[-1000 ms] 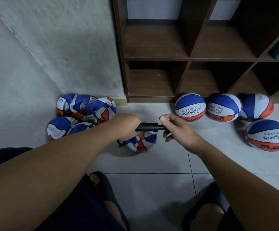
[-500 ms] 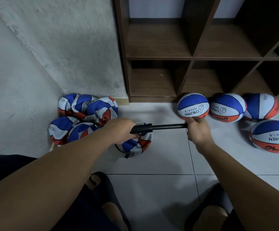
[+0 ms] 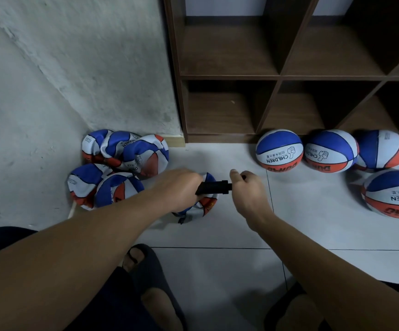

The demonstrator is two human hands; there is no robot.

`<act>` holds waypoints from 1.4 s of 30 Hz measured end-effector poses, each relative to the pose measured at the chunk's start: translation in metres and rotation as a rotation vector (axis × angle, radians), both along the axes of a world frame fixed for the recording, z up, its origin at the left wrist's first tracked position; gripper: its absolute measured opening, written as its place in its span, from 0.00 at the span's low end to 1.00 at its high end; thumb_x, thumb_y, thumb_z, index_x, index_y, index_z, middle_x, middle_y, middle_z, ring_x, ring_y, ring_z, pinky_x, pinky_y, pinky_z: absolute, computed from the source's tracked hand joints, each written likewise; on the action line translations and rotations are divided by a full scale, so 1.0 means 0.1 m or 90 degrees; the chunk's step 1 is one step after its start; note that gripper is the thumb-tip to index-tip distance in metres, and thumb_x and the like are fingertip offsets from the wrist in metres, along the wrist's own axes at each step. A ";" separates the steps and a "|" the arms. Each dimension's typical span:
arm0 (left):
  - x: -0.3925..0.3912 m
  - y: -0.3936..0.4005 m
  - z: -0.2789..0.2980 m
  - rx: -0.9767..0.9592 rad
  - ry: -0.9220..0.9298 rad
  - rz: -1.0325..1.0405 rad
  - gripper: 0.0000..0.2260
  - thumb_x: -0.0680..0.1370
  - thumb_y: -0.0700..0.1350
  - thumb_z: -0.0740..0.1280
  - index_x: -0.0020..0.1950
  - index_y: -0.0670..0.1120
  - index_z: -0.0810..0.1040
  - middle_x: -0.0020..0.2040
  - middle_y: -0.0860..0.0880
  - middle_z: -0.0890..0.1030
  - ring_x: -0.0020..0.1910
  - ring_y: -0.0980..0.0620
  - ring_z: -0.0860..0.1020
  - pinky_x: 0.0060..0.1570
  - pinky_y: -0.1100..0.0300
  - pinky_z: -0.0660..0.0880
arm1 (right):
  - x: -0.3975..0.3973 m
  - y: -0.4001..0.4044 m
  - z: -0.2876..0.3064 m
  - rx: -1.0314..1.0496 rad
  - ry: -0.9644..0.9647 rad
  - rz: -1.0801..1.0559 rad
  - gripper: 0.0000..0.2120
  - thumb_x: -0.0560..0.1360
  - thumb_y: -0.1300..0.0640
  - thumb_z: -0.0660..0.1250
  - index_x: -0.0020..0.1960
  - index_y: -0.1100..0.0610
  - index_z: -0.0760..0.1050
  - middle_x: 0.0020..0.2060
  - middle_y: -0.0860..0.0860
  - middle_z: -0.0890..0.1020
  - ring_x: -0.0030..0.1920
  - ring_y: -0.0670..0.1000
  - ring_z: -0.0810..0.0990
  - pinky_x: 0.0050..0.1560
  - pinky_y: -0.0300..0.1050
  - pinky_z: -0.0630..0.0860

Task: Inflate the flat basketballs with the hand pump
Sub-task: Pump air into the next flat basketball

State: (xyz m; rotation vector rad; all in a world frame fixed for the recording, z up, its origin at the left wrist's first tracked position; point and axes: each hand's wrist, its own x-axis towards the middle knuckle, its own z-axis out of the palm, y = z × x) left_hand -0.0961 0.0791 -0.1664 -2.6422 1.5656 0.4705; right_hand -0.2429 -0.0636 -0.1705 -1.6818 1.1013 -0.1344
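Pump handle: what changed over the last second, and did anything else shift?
The right hand drew the handle out to the right, baring the rod, then pushed it back in; now it sits close against the black pump barrel again. The left hand kept gripping the barrel over the flat basketball. The pile of flat balls and the four inflated basketballs stayed put.

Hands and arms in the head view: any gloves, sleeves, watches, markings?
None visible. The left hand and right hand are bare, no gloves or rings showing. Both forearms are uncovered up to the frame edge, with no sleeves, watch, wristband or markings.
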 end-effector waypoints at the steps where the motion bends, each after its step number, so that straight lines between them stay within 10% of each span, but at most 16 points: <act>1: -0.02 -0.02 0.00 -0.002 0.003 0.003 0.04 0.80 0.51 0.71 0.49 0.54 0.79 0.38 0.52 0.80 0.34 0.50 0.79 0.32 0.54 0.76 | 0.02 0.02 0.02 -0.002 -0.001 0.005 0.18 0.86 0.43 0.59 0.49 0.57 0.75 0.39 0.54 0.79 0.38 0.53 0.77 0.37 0.49 0.71; 9: 0.07 0.01 0.00 -0.044 0.036 0.016 0.10 0.82 0.56 0.70 0.43 0.56 0.75 0.35 0.53 0.79 0.32 0.55 0.78 0.29 0.57 0.69 | -0.02 -0.21 0.01 0.034 -0.090 0.036 0.16 0.83 0.43 0.66 0.47 0.55 0.76 0.33 0.51 0.73 0.34 0.52 0.72 0.37 0.52 0.71; 15: 0.24 0.15 -0.01 -0.017 0.077 0.060 0.18 0.82 0.63 0.67 0.38 0.54 0.76 0.33 0.52 0.79 0.31 0.53 0.79 0.31 0.56 0.72 | -0.20 -0.60 -0.05 0.052 -0.134 -0.201 0.13 0.80 0.50 0.66 0.38 0.50 0.75 0.32 0.48 0.70 0.35 0.52 0.67 0.35 0.46 0.66; 33: 0.02 0.00 -0.03 0.019 0.017 -0.019 0.09 0.81 0.54 0.69 0.43 0.52 0.78 0.35 0.52 0.80 0.32 0.51 0.79 0.31 0.53 0.74 | -0.03 0.02 -0.16 0.001 -0.047 0.035 0.18 0.86 0.48 0.60 0.44 0.58 0.76 0.32 0.52 0.76 0.33 0.51 0.73 0.35 0.50 0.70; 42: 0.24 0.15 -0.01 0.046 0.092 0.016 0.12 0.82 0.53 0.67 0.39 0.53 0.74 0.34 0.52 0.78 0.31 0.52 0.76 0.31 0.56 0.71 | -0.30 -0.55 -0.20 -0.078 -0.055 -0.085 0.19 0.87 0.51 0.60 0.39 0.57 0.69 0.33 0.51 0.70 0.37 0.52 0.68 0.41 0.50 0.66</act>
